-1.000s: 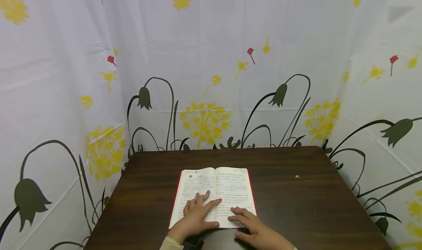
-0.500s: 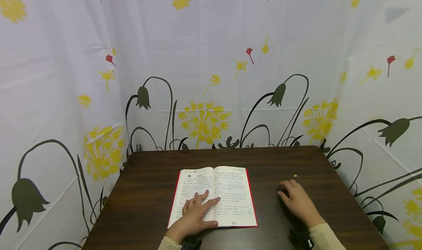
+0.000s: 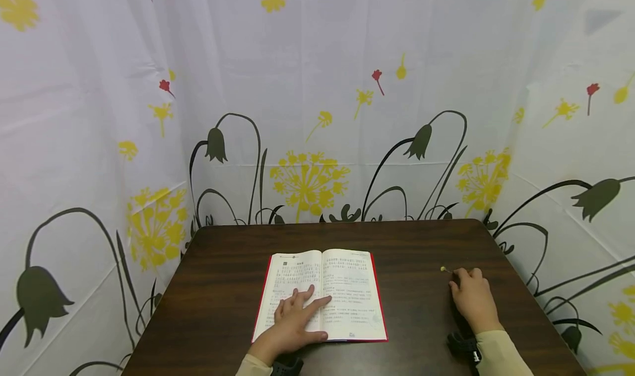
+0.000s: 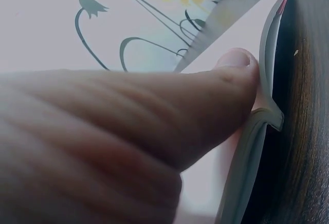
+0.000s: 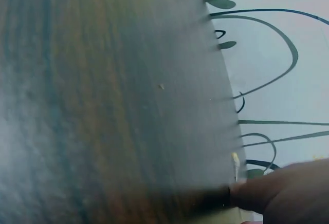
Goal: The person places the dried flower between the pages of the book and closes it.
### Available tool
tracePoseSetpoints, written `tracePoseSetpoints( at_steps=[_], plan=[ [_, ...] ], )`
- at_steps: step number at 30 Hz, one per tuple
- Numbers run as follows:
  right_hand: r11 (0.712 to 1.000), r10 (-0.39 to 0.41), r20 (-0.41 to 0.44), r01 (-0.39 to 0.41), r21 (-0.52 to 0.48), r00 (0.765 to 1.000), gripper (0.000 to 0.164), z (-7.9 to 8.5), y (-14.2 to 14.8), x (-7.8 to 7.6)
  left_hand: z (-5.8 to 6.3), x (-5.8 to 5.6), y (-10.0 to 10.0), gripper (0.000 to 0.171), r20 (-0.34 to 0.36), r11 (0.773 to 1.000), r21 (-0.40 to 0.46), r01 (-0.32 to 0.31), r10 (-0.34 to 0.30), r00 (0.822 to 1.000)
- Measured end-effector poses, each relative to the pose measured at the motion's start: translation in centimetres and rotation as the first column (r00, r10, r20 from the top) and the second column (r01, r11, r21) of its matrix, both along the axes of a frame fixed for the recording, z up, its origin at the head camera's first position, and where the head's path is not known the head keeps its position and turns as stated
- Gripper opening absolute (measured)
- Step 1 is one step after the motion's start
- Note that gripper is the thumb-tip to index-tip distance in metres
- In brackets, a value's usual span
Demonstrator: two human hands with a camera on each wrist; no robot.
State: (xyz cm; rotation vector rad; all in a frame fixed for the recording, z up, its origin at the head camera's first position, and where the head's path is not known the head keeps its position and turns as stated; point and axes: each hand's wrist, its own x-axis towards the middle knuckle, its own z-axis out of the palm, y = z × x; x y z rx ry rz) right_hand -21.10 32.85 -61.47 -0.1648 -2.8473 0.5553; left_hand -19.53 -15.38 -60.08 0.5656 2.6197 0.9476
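Note:
An open book (image 3: 347, 288) with a red cover edge lies on the dark wooden table. Across its left page and centre fold rests my left hand (image 3: 292, 323), fingers spread, thumb near the lower edge. The left wrist view shows that thumb (image 4: 226, 88) large against the pages at the spine. To the right of the book, my right hand (image 3: 474, 299) has curled fingers at the stem of a small yellow flower (image 3: 444, 268), pinching it. The flower head sticks out left of the fingertips; the rest of the stem is hidden by the hand.
The table (image 3: 223, 288) ends at a white curtain (image 3: 317, 62) printed with flowers, which hangs behind and along both sides. A tiny pale speck (image 5: 161, 87) lies on the wood in the right wrist view.
My right hand has left the book's right page and moved right to the flower, whose head has shifted slightly nearer. The left hand has stayed on the book.

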Motion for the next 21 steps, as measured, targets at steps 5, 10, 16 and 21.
tracePoseSetpoints(
  at_steps=[5, 10, 16, 21],
  plan=[
    [0.998, -0.020, -0.126, 0.027, 0.050, 0.992, 0.011, -0.1, 0.0, 0.3, 0.0, -0.1, 0.0, 0.082, 0.003, 1.000, -0.007, 0.003, -0.003, 1.000],
    [0.995, -0.045, -0.129, 0.056, 0.080, 0.991, 0.010, -0.1, -0.5, 0.1, 0.0, -0.4, 0.1, 0.082, -0.016, 1.000, -0.015, 0.002, -0.002, 1.000],
    [0.990, -0.105, -0.097, 0.095, -0.109, 0.990, 0.015, 0.7, -5.2, 0.7, -0.3, -0.3, 0.2, 0.082, 0.000, 1.000, -0.020, 0.011, -0.011, 1.000],
    [0.793, -0.038, -0.002, 0.029, -0.609, 0.999, 0.002, 1.6, -14.9, 1.6, -0.2, -0.2, 0.0, 0.082, 0.002, 1.000, -0.008, -0.001, 0.001, 1.000]
  ],
)
